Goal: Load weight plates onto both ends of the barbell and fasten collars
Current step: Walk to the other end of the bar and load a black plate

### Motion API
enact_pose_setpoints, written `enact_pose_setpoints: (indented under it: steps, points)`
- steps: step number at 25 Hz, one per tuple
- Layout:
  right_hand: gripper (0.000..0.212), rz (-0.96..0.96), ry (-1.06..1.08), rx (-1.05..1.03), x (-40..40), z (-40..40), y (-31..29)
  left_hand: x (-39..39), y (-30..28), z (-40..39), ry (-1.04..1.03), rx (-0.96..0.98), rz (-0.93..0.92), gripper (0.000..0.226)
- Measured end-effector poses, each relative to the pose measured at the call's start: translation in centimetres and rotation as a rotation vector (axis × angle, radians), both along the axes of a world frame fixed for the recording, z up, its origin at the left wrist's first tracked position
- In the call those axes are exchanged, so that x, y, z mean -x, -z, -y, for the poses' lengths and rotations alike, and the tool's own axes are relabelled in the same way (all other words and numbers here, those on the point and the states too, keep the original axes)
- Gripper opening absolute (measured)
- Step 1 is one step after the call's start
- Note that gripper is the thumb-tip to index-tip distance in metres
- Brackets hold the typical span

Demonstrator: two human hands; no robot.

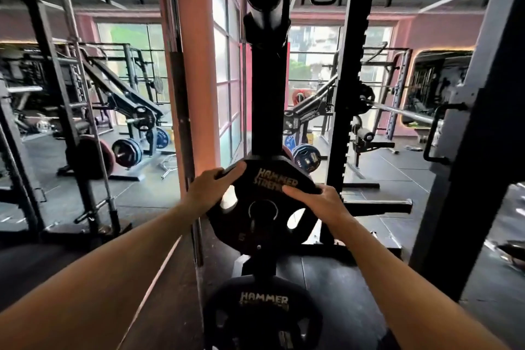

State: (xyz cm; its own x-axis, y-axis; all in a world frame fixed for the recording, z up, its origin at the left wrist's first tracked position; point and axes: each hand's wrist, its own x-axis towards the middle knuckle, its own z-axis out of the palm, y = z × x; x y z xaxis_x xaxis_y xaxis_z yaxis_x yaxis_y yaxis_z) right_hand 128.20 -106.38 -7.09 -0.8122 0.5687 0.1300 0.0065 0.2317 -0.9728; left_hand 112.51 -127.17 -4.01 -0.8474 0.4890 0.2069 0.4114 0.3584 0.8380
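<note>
Two sets of fingers (233, 169) are curling over the upper rim of a black weight plate (262, 204) marked with a brand name, the left hand (211, 186) gripping its upper left edge and the right hand (315, 196) clasping its upper right edge, thumb lying across the face. The plate is hanging on a storage peg low on a black rack upright (267, 94), its centre hole around the peg, with a second, similar plate (262, 312) stored just below it. By all appearances the person is lifting the plate off its peg, so little of the loading is done. For a clean removal, the plate is best drawn straight along the peg toward the body, kept level so the hole is not binding, with both grips staying firm as the weight comes free. A barbell (403, 112) is resting on the rack, well apart to the right; no collars are visible.
</note>
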Motion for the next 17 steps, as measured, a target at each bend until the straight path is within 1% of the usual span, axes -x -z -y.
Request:
enact_pose_setpoints:
  steps: [1, 2, 4, 5, 8, 12, 15, 17]
  points:
    - [0.051, -0.014, -0.038, 0.114, -0.7, 0.5, 0.5, -0.2, 0.1, 0.4, 0.046, -0.047, 0.04, 0.091]
    - [0.055, -0.022, -0.052, 0.187, -1.3, 1.0, 1.0, -0.4, 0.0, 0.7, 0.096, -0.076, 0.069, 0.081]
    - [0.061, -0.062, -0.03, 0.265, -2.2, 2.0, 1.8, -1.2, -0.1, 1.2, 0.169, -0.131, 0.108, 0.052]
    - [0.062, -0.079, -0.002, 0.276, -2.6, 2.6, 1.9, -1.5, 0.1, 1.3, 0.187, -0.166, 0.128, 0.045]
    - [0.059, -0.112, 0.079, 0.261, -3.8, 4.8, 1.6, -1.9, 1.1, 1.8, 0.187, -0.263, 0.192, 0.055]
    - [0.055, -0.165, 0.214, 0.266, -5.0, 7.6, 1.4, -2.4, 2.1, 2.8, 0.241, -0.337, 0.272, 0.056]
    - [0.047, -0.124, 0.305, 0.236, -6.3, 9.6, 0.9, -3.2, 2.1, 3.3, 0.249, -0.344, 0.232, 0.058]
    - [0.04, -0.146, 0.359, 0.214, -7.2, 11.0, 0.9, -4.1, 2.1, 3.8, 0.248, -0.347, 0.179, 0.061]
